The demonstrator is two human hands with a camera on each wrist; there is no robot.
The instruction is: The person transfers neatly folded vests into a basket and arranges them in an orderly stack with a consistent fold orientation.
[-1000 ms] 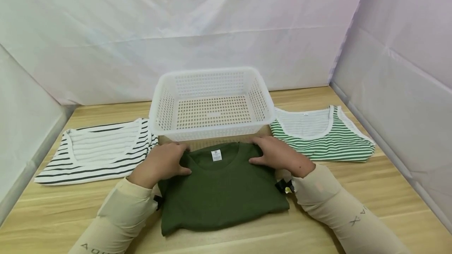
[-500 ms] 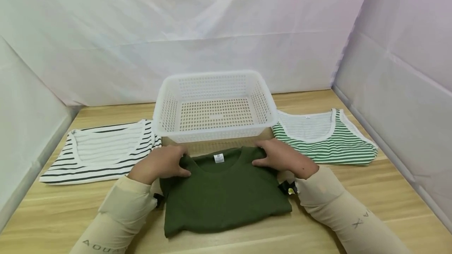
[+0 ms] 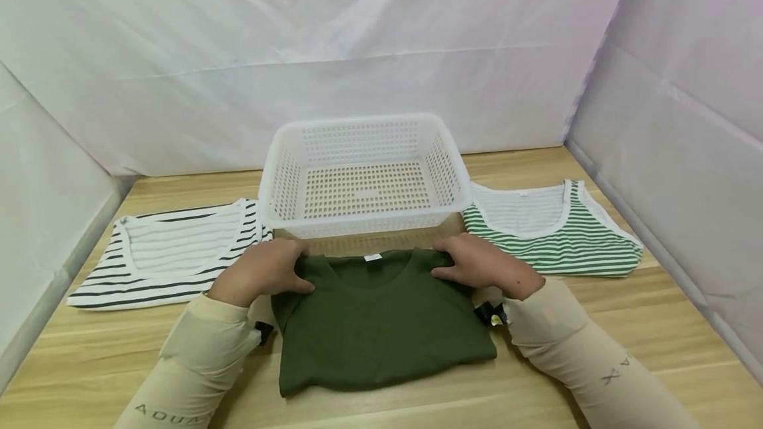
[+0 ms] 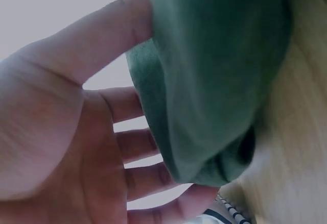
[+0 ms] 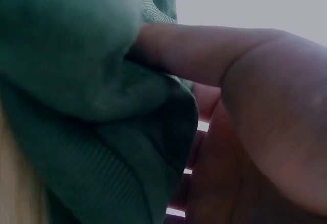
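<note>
while the dark green shirt point(image 3: 384, 330) lies on the tabletop point(image 3: 644, 330), nearer the front edge than the white basket point(image 3: 365, 220), the shirt's longer side seems to run left to right. my left hand point(image 3: 265, 271) and right hand point(image 3: 481, 263) are equally near, fingers point(image 4: 137, 145) almost closed, each pinching a shoulder; straight beyond them, toward the back edge, sits the basket.

dark green shirt point(image 3: 381, 330), white basket point(image 3: 369, 218), black-striped top point(image 3: 179, 247), green-striped top point(image 3: 554, 240)
</note>
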